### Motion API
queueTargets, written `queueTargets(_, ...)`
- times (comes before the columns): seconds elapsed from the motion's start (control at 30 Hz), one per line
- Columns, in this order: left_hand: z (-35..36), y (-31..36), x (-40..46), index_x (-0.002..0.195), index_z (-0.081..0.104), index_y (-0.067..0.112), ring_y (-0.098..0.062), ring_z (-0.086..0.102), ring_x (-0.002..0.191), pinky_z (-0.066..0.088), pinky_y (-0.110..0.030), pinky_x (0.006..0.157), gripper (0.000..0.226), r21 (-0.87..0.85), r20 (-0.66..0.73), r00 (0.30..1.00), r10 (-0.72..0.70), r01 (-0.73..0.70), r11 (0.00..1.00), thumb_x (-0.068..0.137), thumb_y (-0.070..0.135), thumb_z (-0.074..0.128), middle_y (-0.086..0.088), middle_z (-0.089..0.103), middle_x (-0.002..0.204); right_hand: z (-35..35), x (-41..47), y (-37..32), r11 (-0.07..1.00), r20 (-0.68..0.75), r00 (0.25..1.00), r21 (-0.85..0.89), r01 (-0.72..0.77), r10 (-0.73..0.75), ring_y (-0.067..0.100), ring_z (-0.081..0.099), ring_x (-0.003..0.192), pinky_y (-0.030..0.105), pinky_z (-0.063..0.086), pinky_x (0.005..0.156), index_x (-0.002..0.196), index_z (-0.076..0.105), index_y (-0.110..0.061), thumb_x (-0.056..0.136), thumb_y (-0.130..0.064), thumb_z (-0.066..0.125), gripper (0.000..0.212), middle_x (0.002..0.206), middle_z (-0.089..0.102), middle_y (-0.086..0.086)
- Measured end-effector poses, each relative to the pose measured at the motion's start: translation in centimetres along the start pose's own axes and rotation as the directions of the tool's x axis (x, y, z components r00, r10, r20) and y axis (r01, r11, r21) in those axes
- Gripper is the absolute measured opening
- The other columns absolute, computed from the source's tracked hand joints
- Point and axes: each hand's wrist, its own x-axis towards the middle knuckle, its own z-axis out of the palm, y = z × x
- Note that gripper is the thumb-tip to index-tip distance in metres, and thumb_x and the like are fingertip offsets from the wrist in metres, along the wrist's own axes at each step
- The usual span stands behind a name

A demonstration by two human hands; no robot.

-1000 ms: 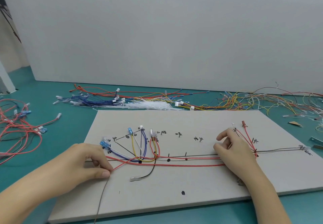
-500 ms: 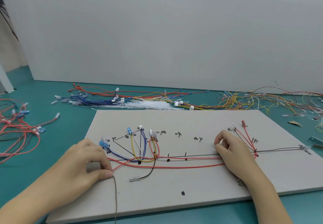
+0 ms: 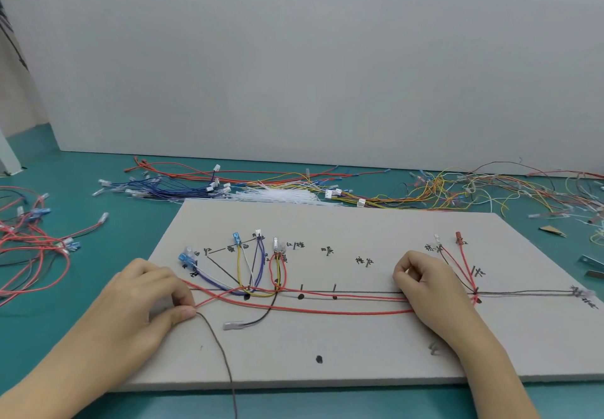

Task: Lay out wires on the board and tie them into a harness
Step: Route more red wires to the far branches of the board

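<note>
Here, red wires between fingers.

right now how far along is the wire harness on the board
Done: several wires already lie along the drawn lines on the board. In hand: the left hand pinches red wires and a brown wire; the right hand holds the bundle down. Left: no ties show on it; the white ties lie behind the board.

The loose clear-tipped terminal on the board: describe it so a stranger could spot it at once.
Start at the grey board and find the long red wires across its middle. Just below them, beside the left hand, lies the clear terminal on a black lead, the only connector off the upper row.
</note>
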Motion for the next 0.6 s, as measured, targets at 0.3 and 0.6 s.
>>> queueTargets(0.3,0.2,-0.3,0.1,0.083,0.062,0.038,0.000,0.048,0.089,0.036,-0.016,0.078,0.021,-0.091,0.006,0.999,-0.039,0.039,0.995,0.074,0.056,0.055,0.021,0.064,0.081,-0.7,0.8,-0.8,0.985,0.138,0.982,-0.130,-0.113,0.131,0.014,0.053,0.064,0.030,0.038,0.056,0.079,0.055,-0.024,0.085,-0.020,0.056,0.007,0.068,0.058,-0.004)
queueTargets(0.6,-0.2,0.8,0.0,0.065,0.063,0.036,-0.002,0.052,0.086,0.038,-0.016,0.073,0.010,-0.128,0.006,0.996,-0.091,0.091,0.988,0.071,0.044,0.066,0.017,0.065,0.077,1.6,11.2,-5.0,0.953,0.064,0.994,-0.287,0.102,-0.087,0.027,0.051,0.109,0.043,0.048,0.089,0.109,0.067,-0.012,0.097,-0.021,0.045,0.026,0.106,0.067,0.005)
